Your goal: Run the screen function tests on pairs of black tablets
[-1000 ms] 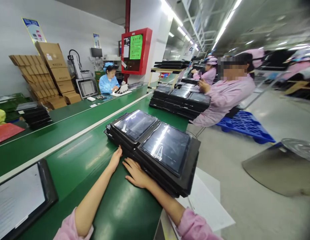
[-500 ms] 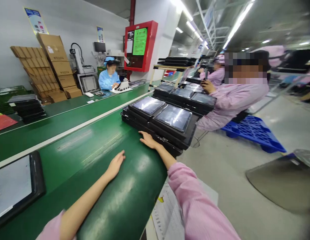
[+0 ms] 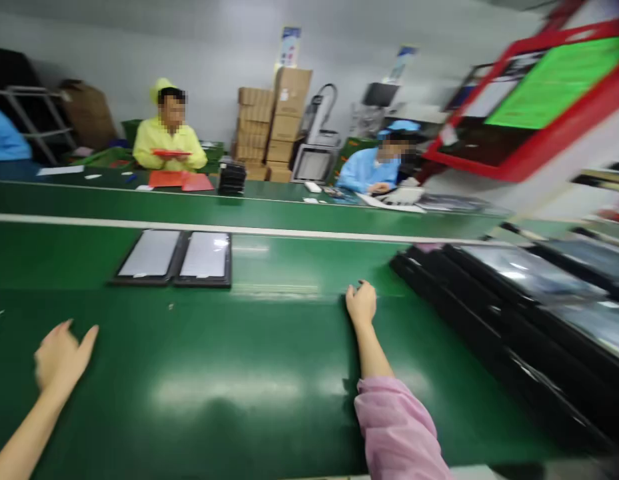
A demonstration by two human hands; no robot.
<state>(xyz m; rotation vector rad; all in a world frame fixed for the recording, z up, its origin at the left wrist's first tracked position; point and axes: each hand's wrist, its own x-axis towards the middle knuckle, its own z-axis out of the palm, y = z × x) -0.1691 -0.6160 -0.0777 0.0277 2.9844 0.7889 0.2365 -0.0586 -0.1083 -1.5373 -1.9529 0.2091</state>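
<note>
My left hand (image 3: pixel 64 357) is over the green belt (image 3: pixel 259 340) at the left, thumb apart from the fingers, with nothing in it. Farther right, my right hand (image 3: pixel 362 303) hovers over or rests on the belt, fingers loosely bent and holding nothing visible. A black tray (image 3: pixel 230 267) with two light-screened tablets lies on the belt between and beyond my hands; one tablet (image 3: pixel 204 255) is on its right side. To the right of my right hand stands a stack of black trays (image 3: pixel 469 320), with glossy-screened tablets (image 3: pixel 529 270) on top, blurred by motion.
Across the belt sit a person in yellow (image 3: pixel 169 147) holding something red and a person in blue (image 3: pixel 372 167). A white rail (image 3: pixel 289 232) runs along the belt. Cardboard boxes (image 3: pixel 289 113) and a red cabinet (image 3: pixel 524 107) stand behind. A black stack (image 3: pixel 232 179) is on the far side.
My view has swung left, bringing the tray with two tablets and the person in yellow into sight. My hands have moved apart; my right hand is away from the tray stack.
</note>
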